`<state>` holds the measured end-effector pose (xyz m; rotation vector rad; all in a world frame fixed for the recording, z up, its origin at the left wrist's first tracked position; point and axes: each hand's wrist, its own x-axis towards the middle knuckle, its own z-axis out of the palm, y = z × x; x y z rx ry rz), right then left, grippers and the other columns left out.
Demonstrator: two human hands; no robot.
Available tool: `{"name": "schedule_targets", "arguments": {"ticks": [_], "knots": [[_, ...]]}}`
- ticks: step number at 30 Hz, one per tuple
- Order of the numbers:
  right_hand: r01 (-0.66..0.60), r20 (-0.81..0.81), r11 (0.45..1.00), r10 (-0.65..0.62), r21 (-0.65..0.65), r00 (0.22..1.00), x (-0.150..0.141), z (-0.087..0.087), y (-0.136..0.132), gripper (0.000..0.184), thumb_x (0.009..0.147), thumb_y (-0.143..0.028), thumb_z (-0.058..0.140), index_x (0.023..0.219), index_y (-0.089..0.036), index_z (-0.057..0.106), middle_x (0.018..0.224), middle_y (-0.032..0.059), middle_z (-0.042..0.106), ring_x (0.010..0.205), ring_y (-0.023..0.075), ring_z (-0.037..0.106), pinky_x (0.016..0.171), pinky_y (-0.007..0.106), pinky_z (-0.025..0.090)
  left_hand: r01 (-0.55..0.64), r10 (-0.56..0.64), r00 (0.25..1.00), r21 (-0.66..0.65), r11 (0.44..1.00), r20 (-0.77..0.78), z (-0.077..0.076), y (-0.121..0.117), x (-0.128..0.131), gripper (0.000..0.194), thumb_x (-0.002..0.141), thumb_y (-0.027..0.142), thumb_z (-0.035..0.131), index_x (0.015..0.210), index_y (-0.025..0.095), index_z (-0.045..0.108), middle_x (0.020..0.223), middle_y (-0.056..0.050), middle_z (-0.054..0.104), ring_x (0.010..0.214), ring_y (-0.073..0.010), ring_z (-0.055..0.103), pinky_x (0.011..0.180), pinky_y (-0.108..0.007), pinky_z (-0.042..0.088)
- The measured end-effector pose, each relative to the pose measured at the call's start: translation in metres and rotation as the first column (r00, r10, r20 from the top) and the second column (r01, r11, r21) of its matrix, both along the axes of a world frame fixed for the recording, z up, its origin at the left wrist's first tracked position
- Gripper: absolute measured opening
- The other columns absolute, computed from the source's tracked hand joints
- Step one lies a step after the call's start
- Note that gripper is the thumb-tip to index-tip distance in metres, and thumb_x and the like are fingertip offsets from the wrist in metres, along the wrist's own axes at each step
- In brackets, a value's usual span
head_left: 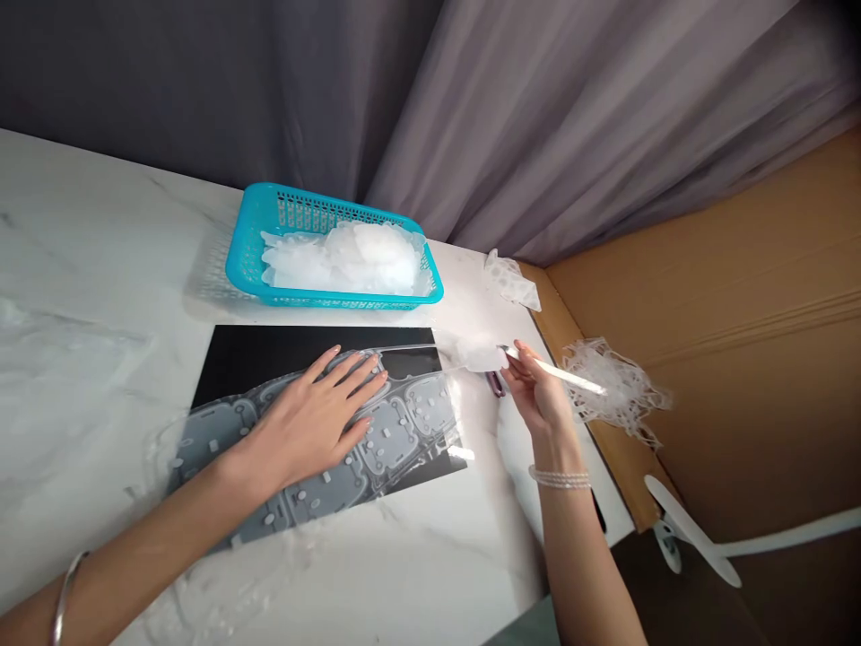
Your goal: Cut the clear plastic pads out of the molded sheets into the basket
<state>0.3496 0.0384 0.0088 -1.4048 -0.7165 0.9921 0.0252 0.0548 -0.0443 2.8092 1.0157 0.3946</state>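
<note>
Resting left grip (pixel 326 414) unclenched on clear sheet (pixel 392 437), grasping white tool (pixel 569 377) in right grip (pixel 543 405) near desk's (pixel 444 556) right edge, aiming its long axis leftward.

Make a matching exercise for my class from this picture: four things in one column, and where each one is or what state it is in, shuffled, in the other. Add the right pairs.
Things:
1. Left hand
2. Basket
3. Right hand
4. Stringy tangle

Places and states:
A. Gripping a slim white tool
B. Seen against brown cardboard, at the right of the picture
C. Fingers spread over a clear moulded sheet
D. Turquoise, heaped with whitish pieces

Right pairs: 1-C, 2-D, 3-A, 4-B
</note>
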Motion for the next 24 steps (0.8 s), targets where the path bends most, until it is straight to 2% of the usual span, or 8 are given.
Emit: {"name": "schedule_targets", "arguments": {"ticks": [5, 7, 8, 11, 13, 15, 18, 24], "knots": [[-0.039, -0.067, 0.997, 0.043, 0.062, 0.997, -0.032, 0.019, -0.006, 0.012, 0.086, -0.030, 0.072, 0.097, -0.026, 0.071, 0.094, 0.0025, 0.073, 0.100, 0.0176, 0.069, 0.097, 0.032, 0.052, 0.007, 0.033, 0.981, -0.208, 0.978, 0.190, 0.022, 0.003, 0.010, 0.046, 0.091, 0.030, 0.049, 0.132, 0.014, 0.061, 0.144, -0.015, 0.055, 0.139, -0.0323, 0.043, 0.120, -0.053, 0.020], [-0.113, 0.054, 0.985, 0.106, 0.132, 0.993, -0.059, 0.028, -0.012, 0.014, 0.089, -0.033, 0.068, 0.100, -0.026, 0.072, 0.101, 0.0033, 0.074, 0.100, 0.0186, 0.069, 0.096, 0.035, 0.053, -0.029, 0.213, 0.909, -0.457, 0.889, 0.357, 0.037, 0.006, 0.021, 0.042, 0.092, 0.039, 0.048, 0.117, 0.013, 0.070, 0.129, -0.016, 0.066, 0.128, -0.0324, 0.054, 0.111, -0.050, 0.036], [-0.208, 0.167, 0.966, 0.182, 0.154, 0.969, -0.072, 0.034, -0.016, 0.016, 0.091, -0.035, 0.065, 0.101, -0.026, 0.073, 0.105, 0.0042, 0.074, 0.100, 0.0197, 0.069, 0.094, 0.037, 0.054, -0.017, 0.356, 0.835, -0.628, 0.778, 0.419, 0.044, 0.008, 0.028, 0.045, 0.093, 0.046, 0.045, 0.109, 0.014, 0.072, 0.119, -0.016, 0.070, 0.118, -0.0320, 0.061, 0.103, -0.048, 0.044], [-0.633, 0.467, 0.772, 0.543, 0.049, 0.698, -0.099, 0.052, -0.033, 0.023, 0.096, -0.037, 0.057, 0.108, -0.026, 0.074, 0.113, 0.0058, 0.074, 0.104, 0.0225, 0.069, 0.092, 0.040, 0.054, 0.271, 0.726, 0.596, -0.937, 0.221, 0.344, 0.057, 0.014, 0.044, 0.063, 0.088, 0.066, 0.041, 0.095, 0.012, 0.073, 0.091, -0.015, 0.075, 0.083, -0.0277, 0.071, 0.076, -0.040, 0.055], [-0.717, 0.529, 0.697, 0.613, -0.012, 0.587, -0.103, 0.059, -0.040, 0.031, 0.100, -0.040, 0.048, 0.120, -0.027, 0.069, 0.116, 0.0056, 0.074, 0.108, 0.0226, 0.068, 0.092, 0.039, 0.053, 0.403, 0.804, 0.531, -0.914, 0.040, 0.269, 0.059, 0.015, 0.048, 0.057, 0.081, 0.065, 0.054, 0.090, 0.012, 0.073, 0.082, -0.012, 0.075, 0.074, -0.0245, 0.070, 0.068, -0.034, 0.054], [-0.622, 0.564, 0.783, 0.520, -0.015, 0.642, -0.099, 0.060, -0.035, 0.035, 0.103, -0.042, 0.039, 0.120, -0.026, 0.064, 0.111, 0.0056, 0.074, 0.106, 0.0211, 0.068, 0.090, 0.036, 0.050, 0.380, 0.812, 0.521, -0.923, 0.056, 0.264, 0.057, 0.014, 0.049, 0.040, 0.075, 0.050, 0.070, 0.090, 0.013, 0.074, 0.083, -0.010, 0.076, 0.079, -0.0233, 0.071, 0.070, -0.031, 0.054], [-0.470, 0.633, 0.881, 0.399, -0.063, 0.663, -0.091, 0.053, -0.011, 0.031, 0.102, -0.042, 0.040, 0.089, -0.022, 0.059, 0.088, 0.0038, 0.071, 0.085, 0.0178, 0.066, 0.078, 0.031, 0.046, 0.310, 0.760, 0.572, -0.939, 0.148, 0.309, 0.050, 0.010, 0.046, 0.030, 0.073, 0.034, 0.076, 0.096, 0.014, 0.075, 0.090, -0.009, 0.077, 0.091, -0.0238, 0.071, 0.080, -0.031, 0.054], [-0.710, 0.568, 0.684, 0.656, -0.167, 0.497, -0.100, 0.037, 0.030, 0.039, 0.084, -0.026, 0.063, 0.071, -0.024, 0.027, 0.064, -0.0073, 0.041, 0.061, 0.0095, 0.038, 0.058, 0.024, 0.029, 0.261, 0.648, 0.646, -0.915, 0.309, 0.403, 0.042, 0.008, 0.045, 0.027, 0.082, 0.040, 0.068, 0.087, 0.015, 0.076, 0.076, -0.004, 0.073, 0.081, -0.0224, 0.070, 0.074, -0.031, 0.052]]}}
